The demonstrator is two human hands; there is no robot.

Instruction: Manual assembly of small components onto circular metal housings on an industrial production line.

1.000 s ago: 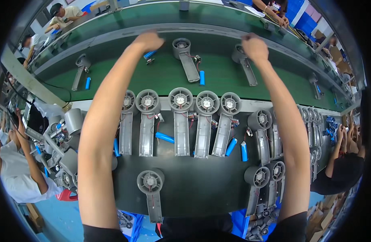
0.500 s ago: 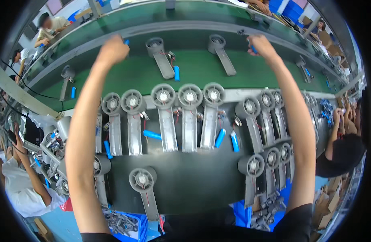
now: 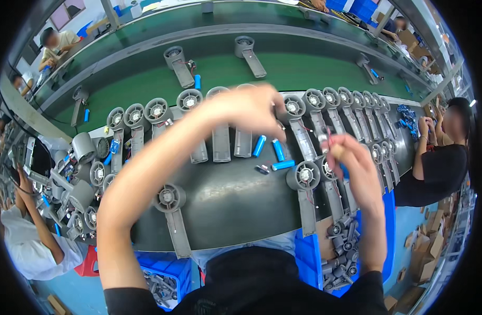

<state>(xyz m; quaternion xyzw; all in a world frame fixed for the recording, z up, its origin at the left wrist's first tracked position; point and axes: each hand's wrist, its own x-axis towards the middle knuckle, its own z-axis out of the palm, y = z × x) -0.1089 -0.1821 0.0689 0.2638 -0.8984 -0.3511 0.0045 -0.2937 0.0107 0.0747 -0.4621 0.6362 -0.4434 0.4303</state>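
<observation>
My left hand [image 3: 256, 110] reaches across the middle of the bench, above a row of grey handheld fan housings [image 3: 218, 139]. Motion smears its fingers, so I cannot tell whether they hold anything. Over the right-hand group of fan housings, my right hand [image 3: 354, 160] is closed on a blue cylindrical battery [image 3: 345, 170], partly hidden by the palm. Red wire and a small light part show at its fingertips. Between the hands lie loose blue batteries [image 3: 278, 150] and a small dark part [image 3: 262, 169]. One fan housing [image 3: 170, 199] stands apart at the near left.
A green conveyor belt [image 3: 215, 58] runs behind the bench, carrying spaced fan housings. Grey parts pile up at the left [image 3: 78, 178]. Blue bins [image 3: 180, 268] of grey parts stand below the bench edge. Co-workers sit at both sides and beyond the belt.
Both hands have come back from over the belt. The left has swung right across the row; the right has dropped nearer, still with something blue. The view has shifted, and loose batteries show mid-bench.
</observation>
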